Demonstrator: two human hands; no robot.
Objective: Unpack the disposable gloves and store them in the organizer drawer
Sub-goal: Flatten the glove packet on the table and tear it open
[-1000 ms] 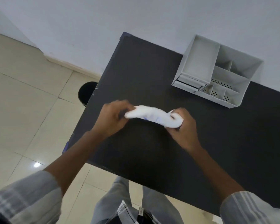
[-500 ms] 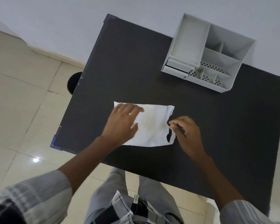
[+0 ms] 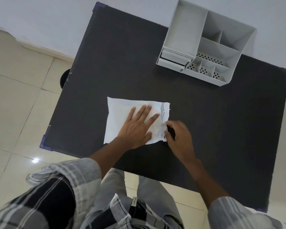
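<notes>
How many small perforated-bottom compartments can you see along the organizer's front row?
3, side by side along the organizer's near edge, right of the drawer: left, middle, right. A longer perforated section sits behind them; walls may hide parts.

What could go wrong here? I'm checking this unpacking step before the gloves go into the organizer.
1. The right hand pinches the torn end of the white packet; a hard pull may rip it unevenly and spill gloves onto the black table.
2. The left hand lies flat on the packet, so it may pin the contents.
3. The organizer stands apart, and its drawer looks barely open.
</notes>
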